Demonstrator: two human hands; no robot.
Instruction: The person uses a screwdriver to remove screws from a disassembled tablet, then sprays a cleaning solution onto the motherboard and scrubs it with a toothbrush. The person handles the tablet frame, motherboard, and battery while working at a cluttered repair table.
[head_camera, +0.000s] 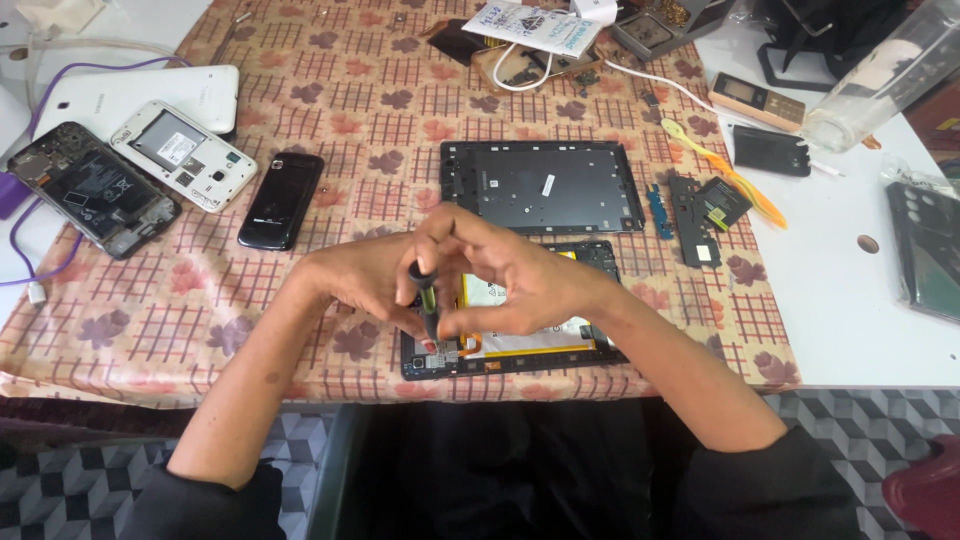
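Note:
Both my hands meet over an opened tablet (520, 345) that lies at the table's near edge, its white battery and circuit board exposed. My right hand (510, 270) grips a small dark screwdriver (428, 300) held upright, tip down on the tablet's lower left corner. My left hand (365, 285) rests against the screwdriver's lower shaft and steadies it. The hands hide most of the tablet's upper half. The tablet's dark back cover (545, 187) lies flat just beyond my hands.
On the left lie a black phone (282, 200), a white opened phone (183, 155), a dark opened phone (92, 190) and a white tablet (140, 95). Small black parts (705, 215), a yellow pry tool (725, 170), a gold phone (757, 100) and a clear bottle (880, 80) are on the right.

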